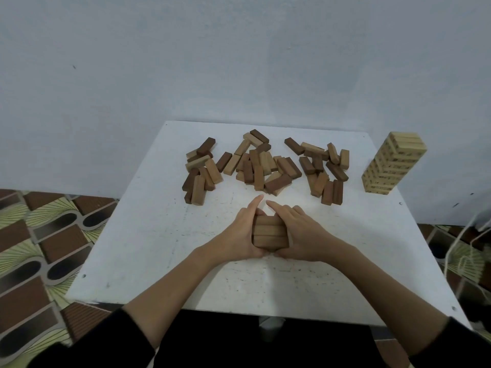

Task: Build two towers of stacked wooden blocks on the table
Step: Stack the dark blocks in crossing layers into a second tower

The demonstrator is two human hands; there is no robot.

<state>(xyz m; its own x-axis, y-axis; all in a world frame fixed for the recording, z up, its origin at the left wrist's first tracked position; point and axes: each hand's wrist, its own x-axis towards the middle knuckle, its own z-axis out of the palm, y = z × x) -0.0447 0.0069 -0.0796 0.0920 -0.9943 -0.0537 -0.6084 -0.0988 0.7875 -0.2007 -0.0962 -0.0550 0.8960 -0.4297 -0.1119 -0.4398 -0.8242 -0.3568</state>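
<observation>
While both my hands press in from either side, a low stack (270, 234) of tan blocks sits at bench centre, three blocks side by side on top. My left hand (244, 231) cups the stack's 9 o'clock side, fingers mostly straight, forefinger pointing to 12. My right hand (297, 231) cups the 3 o'clock side, fingers bent round the block ends, forefinger out toward 11. Thumbs meet at the stack's 6 o'clock edge. Loose blocks lie at 12 o'clock in three heaps: left heap (202, 172), middle heap (264, 166), right heap (322, 168), mixed dark and light wood, well apart from the stack. A finished tower (393, 163) of pale blocks stands upright at 2 o'clock, at the bench (148, 235) edge. White bench, scuffed. Grey wall (186, 62) behind. Patterned floor (39, 235) at 9. Black sleeves at 6.
</observation>
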